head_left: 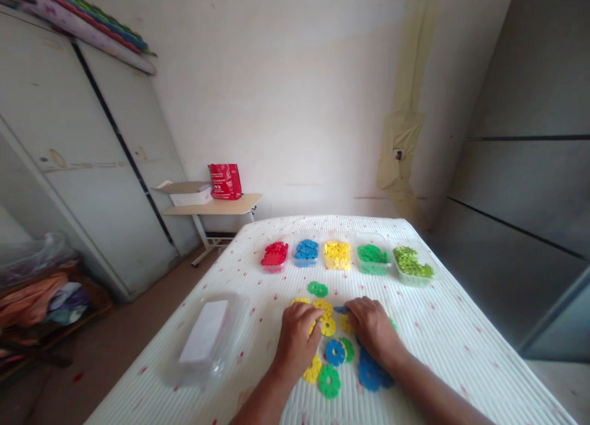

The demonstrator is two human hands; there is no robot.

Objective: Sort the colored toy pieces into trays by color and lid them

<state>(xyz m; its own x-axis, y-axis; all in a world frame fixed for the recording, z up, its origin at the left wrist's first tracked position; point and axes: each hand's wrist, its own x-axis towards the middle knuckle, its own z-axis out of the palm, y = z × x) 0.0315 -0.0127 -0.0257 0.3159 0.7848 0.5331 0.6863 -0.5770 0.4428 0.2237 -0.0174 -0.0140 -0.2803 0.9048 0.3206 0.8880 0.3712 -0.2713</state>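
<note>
Loose plastic snowflake discs lie in a mixed pile on the table, among them a blue disc (335, 352), a green disc (329, 381) and a yellow disc (327, 326). At the left of the pile, my left hand (297, 328) has its fingers curled at yellow discs, one of which shows between thumb and forefinger. My right hand (372, 328) bends over the right side. A thin-looking blue disc (340, 309) is at its fingertips, and larger blue discs (370, 372) lie beneath its wrist. The right palm hides some pieces.
Behind the pile stands a row of clear tubs with red (275, 253), blue (306, 253), yellow (337, 255), green (372, 258) and light green pieces (412, 262). A clear container with a white box (205, 331) sits at left. Beyond is a side table (221, 206).
</note>
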